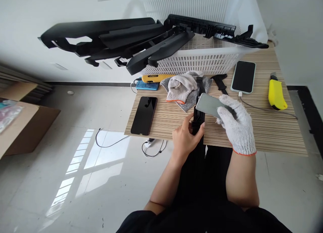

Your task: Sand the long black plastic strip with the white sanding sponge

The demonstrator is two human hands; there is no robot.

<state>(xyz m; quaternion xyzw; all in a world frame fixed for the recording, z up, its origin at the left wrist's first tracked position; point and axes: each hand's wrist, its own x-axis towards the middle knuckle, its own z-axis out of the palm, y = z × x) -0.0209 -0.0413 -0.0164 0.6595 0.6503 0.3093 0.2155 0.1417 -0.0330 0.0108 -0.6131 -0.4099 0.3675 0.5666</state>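
Observation:
My bare left hand (187, 136) is closed around the lower part of a long black plastic part (199, 115), which stands over the table's front edge. My right hand (236, 122), in a white knitted glove with an orange hem, grips a flat grey plate (210, 105) with rounded corners. The plate's left end lies right beside the black part; whether the two touch I cannot tell. Gloved fingers hide the plate's right end. Just behind my left hand, a crumpled white glove (182, 86) rests on a grey cloth (188, 104).
A white slatted basket (202, 59) at the back holds several long black plastic parts (148, 41). On the wooden table (267, 132) lie a black phone (143, 115), a cabled phone (243, 76), a yellow utility knife (276, 93), a yellow tool (155, 78) and a small black piece (220, 82).

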